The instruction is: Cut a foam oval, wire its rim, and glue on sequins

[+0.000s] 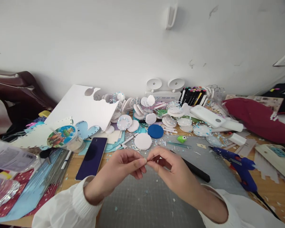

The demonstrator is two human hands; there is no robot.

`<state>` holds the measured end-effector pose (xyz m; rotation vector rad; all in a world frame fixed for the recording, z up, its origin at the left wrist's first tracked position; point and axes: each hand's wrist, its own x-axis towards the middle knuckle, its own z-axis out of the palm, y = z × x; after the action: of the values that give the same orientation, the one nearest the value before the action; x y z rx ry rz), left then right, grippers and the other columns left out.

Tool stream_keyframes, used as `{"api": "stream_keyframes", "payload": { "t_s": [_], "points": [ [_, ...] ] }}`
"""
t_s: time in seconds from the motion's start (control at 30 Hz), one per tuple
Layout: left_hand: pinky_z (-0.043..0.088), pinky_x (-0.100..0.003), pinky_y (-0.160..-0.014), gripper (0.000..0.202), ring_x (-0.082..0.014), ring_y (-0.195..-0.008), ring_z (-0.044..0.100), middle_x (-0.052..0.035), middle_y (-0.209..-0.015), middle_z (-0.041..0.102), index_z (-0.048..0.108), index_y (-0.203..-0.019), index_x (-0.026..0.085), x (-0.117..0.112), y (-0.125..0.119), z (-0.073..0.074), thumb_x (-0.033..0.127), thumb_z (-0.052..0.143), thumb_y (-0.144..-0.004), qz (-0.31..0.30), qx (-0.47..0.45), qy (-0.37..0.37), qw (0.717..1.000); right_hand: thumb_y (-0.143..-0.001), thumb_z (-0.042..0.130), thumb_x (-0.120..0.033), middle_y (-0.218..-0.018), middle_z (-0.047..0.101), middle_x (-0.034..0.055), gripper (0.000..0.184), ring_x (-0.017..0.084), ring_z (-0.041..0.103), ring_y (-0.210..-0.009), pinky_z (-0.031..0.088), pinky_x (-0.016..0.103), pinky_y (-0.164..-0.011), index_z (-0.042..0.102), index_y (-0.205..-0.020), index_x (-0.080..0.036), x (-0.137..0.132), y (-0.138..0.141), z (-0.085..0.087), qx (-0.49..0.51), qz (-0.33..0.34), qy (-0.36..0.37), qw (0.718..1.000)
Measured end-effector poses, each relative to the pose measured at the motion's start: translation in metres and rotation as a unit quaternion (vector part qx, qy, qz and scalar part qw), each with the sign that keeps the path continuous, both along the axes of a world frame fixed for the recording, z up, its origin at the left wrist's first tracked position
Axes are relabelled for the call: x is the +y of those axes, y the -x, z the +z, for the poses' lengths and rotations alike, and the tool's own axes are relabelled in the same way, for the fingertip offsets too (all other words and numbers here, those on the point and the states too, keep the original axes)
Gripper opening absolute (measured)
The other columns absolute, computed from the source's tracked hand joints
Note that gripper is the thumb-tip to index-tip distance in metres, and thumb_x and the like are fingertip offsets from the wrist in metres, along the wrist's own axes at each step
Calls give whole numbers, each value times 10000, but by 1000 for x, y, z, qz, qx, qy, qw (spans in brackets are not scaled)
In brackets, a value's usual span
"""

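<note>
Pinched a thin pale sliver (pixel 154 157) just above the grey cutting mat (pixel 142 196), near centre. Left hand (pixel 123 167) and right hand (pixel 172 172) clamped fingertips on it, tips almost touching. Probably called for a light, even grip. Had bare mat nearer; black stick (pixel 194 171) close right, phone (pixel 92 157) left, foam discs (pixel 142 141) crowded farther.

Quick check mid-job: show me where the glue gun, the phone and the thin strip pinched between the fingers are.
glue gun (pixel 242 164): head view, on its blue body.
phone (pixel 92 157): head view, middle of its dark screen.
thin strip (pixel 154 157): head view, on its bare middle stretch.
</note>
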<state>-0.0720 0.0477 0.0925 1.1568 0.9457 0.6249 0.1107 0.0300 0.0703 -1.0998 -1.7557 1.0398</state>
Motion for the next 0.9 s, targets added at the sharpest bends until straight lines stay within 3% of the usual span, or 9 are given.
{"api": "stream_keyframes", "payload": {
  "t_s": [0.17, 0.33, 0.47, 0.6, 0.73, 0.9],
  "points": [
    [406, -203, -563, 342, -74, -543, 513, -19, -639, 630, 646, -710, 97, -19, 1, -6, 431, 711, -741, 3, -19, 22, 1000, -910, 509, -165, -790, 570, 13, 75, 122, 532, -700, 435, 235, -624, 549, -860, -204, -23, 5, -12, -33, -10, -124, 992],
    [289, -186, -477, 332, -59, -497, 441, -20, -593, 623, 624, -649, 105, -23, 5, -11, 418, 723, -702, -26, 0, 84, 996, -911, 430, -56, -819, 583, 44, 162, 159, 535, -762, 444, 281, -676, 517, -911, -192, -36, 5, -25, -91, -17, -309, 947],
    [197, -194, -424, 328, -47, -434, 357, -5, -534, 591, 595, -592, 117, -19, 4, -15, 409, 698, -702, -55, 24, 89, 994, -899, 401, -25, -795, 583, 44, 195, 165, 518, -719, 429, 288, -636, 503, -888, -191, -38, 6, -32, -122, -22, -338, 933],
    [320, -203, -472, 318, -81, -471, 454, -14, -550, 598, 631, -625, 115, -23, -3, -20, 399, 627, -768, 2, 135, -80, 988, -895, 422, -32, -771, 562, 23, 191, 154, 522, -722, 433, 270, -639, 492, -845, -203, -31, 6, -41, -87, -52, -289, 952],
    [399, -213, -557, 212, -111, -582, 552, -24, -679, 641, 679, -806, 138, -34, -7, -26, 312, 564, -844, 92, 245, -295, 919, -893, 472, -78, -806, 585, 26, 139, 145, 550, -753, 442, 244, -650, 538, -867, -198, -23, 5, -44, -54, -72, -232, 969],
    [422, -198, -549, 143, -86, -567, 551, -14, -790, 633, 650, -970, 176, -39, -5, -35, 204, 571, -854, 86, 271, -448, 848, -892, 498, -130, -774, 599, 15, 109, 124, 551, -689, 434, 213, -608, 561, -830, -193, -16, 5, -38, -46, -75, -166, 982]
  ]
}}
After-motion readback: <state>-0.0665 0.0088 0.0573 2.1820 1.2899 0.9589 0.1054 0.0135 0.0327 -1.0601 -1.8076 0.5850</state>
